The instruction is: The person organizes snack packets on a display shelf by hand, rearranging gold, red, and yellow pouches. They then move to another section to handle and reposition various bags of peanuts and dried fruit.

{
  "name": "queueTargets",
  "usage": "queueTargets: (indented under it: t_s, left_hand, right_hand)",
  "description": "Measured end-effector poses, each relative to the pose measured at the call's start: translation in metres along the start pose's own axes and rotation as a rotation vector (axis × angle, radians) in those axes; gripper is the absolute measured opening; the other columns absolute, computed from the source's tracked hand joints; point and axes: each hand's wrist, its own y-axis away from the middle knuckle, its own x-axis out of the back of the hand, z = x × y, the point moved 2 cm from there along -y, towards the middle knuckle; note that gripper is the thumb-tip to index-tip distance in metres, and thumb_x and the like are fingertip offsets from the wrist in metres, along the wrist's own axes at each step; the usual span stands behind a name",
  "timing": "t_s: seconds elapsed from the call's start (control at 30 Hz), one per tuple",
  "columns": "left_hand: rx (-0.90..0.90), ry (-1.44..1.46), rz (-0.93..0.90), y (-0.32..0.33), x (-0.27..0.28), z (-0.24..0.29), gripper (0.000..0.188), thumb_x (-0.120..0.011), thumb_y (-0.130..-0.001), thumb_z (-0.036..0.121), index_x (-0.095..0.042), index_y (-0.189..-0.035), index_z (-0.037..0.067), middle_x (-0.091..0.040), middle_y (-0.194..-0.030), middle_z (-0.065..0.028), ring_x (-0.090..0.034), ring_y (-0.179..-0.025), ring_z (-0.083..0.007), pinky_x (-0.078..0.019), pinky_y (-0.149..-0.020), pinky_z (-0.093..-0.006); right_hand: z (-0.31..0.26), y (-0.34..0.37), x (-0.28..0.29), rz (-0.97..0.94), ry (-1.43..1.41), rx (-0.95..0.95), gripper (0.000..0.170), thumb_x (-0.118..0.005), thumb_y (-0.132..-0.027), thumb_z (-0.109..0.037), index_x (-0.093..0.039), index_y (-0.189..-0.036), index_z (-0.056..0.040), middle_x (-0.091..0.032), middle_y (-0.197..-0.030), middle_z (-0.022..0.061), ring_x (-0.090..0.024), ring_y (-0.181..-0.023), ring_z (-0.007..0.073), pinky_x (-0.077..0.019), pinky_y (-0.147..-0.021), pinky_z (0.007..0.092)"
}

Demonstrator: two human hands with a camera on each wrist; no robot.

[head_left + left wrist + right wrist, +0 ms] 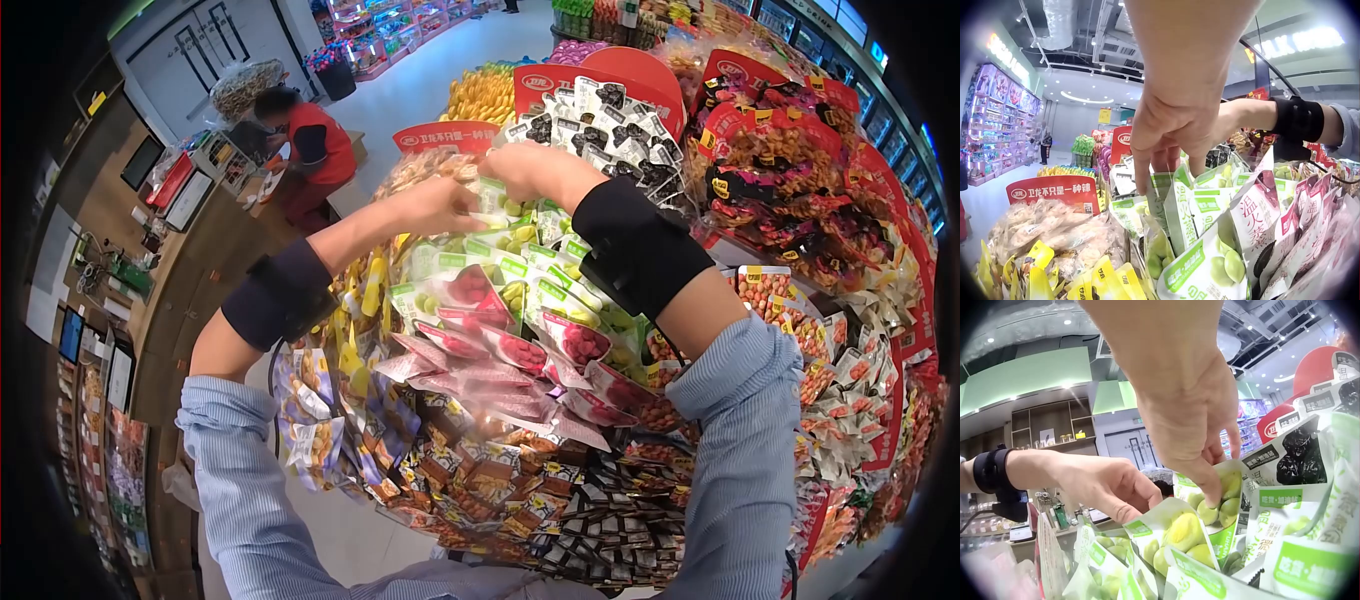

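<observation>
My right hand [1188, 419] reaches down into the green-and-white snack packets, its thumb pressed on the front of a packet of green fruit [1230, 497] and its fingers behind it. Close beside it, my left hand [1175, 125] points downward with thumb and fingers bent about the top of another green-labelled packet [1160, 187]. In the head view, the left hand [435, 207] and right hand [535, 172] meet at the far end of the green row. Pink-and-white packets [520, 350] stand in rows nearer my body. Packets with dark fruit [1300, 456] lie just past the right hand.
Yellow packets [355, 370] and bagged pale snacks [1054, 228] line the left side of the round display. Red sign boards [1054, 190] rise behind. Further snack heaps [800, 190] stand to the right. A person in a red vest [318, 150] is by the counter [170, 300] at left.
</observation>
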Motion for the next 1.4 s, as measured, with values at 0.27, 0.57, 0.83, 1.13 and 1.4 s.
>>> queueTargets:
  t_s: [0.27,0.57,0.83,1.13,1.4]
  left_hand:
    - [0.022,0.026,0.021,-0.002,-0.002,-0.007,0.038,-0.064,-0.084,0.037,-0.062,-0.096,0.001,-0.063,-0.078,-0.0119,-0.057,-0.069,-0.0177,-0.0445,-0.065,-0.0337]
    - [0.135,0.061,-0.06,-0.007,-0.003,-0.014,0.051,-0.062,-0.084,0.044,-0.059,-0.111,0.0,-0.064,-0.083,-0.0108,-0.059,-0.069,-0.0165,-0.0479,-0.062,-0.0313]
    - [0.192,0.09,-0.143,-0.013,-0.002,-0.02,0.054,-0.06,-0.086,0.044,-0.056,-0.118,0.001,-0.063,-0.085,-0.0096,-0.059,-0.074,-0.0163,-0.0494,-0.064,-0.0305]
    - [0.0,-0.125,0.029,-0.011,-0.001,-0.032,0.05,-0.058,-0.085,0.038,-0.057,-0.12,0.004,-0.065,-0.104,-0.0163,-0.062,-0.096,-0.0272,-0.0471,-0.084,-0.036]
    - [-0.012,-0.034,0.546,0.113,0.033,0.036,0.041,-0.062,-0.082,0.033,-0.058,-0.109,0.002,-0.057,-0.111,-0.0146,-0.052,-0.107,-0.0284,-0.0408,-0.092,-0.0378]
  right_hand:
    - [-0.008,-0.006,-0.018,-0.063,0.072,-0.023,0.037,-0.061,-0.072,-0.004,-0.059,-0.109,-0.0076,-0.064,-0.097,0.015,-0.06,-0.096,0.0328,-0.0489,-0.079,0.0414]
    - [-0.011,0.006,-0.019,-0.05,0.081,0.039,0.031,-0.062,-0.073,-0.005,-0.063,-0.104,-0.0067,-0.064,-0.099,0.0147,-0.061,-0.094,0.0325,-0.0497,-0.079,0.0413]
    - [0.012,0.009,-0.005,0.014,0.114,-0.023,0.03,-0.068,-0.072,-0.012,-0.059,-0.101,-0.0092,-0.065,-0.09,0.0109,-0.061,-0.091,0.0308,-0.0473,-0.076,0.0395]
    - [-0.012,0.057,0.021,0.066,0.041,-0.083,0.033,-0.058,-0.078,-0.01,-0.059,-0.111,-0.0079,-0.065,-0.097,0.0152,-0.061,-0.094,0.0321,-0.0476,-0.082,0.0412]
    - [-0.058,0.193,0.034,0.234,0.079,-0.002,0.031,-0.062,-0.078,-0.013,-0.059,-0.106,-0.0014,-0.063,-0.096,0.0175,-0.059,-0.094,0.0348,-0.0463,-0.083,0.0427]
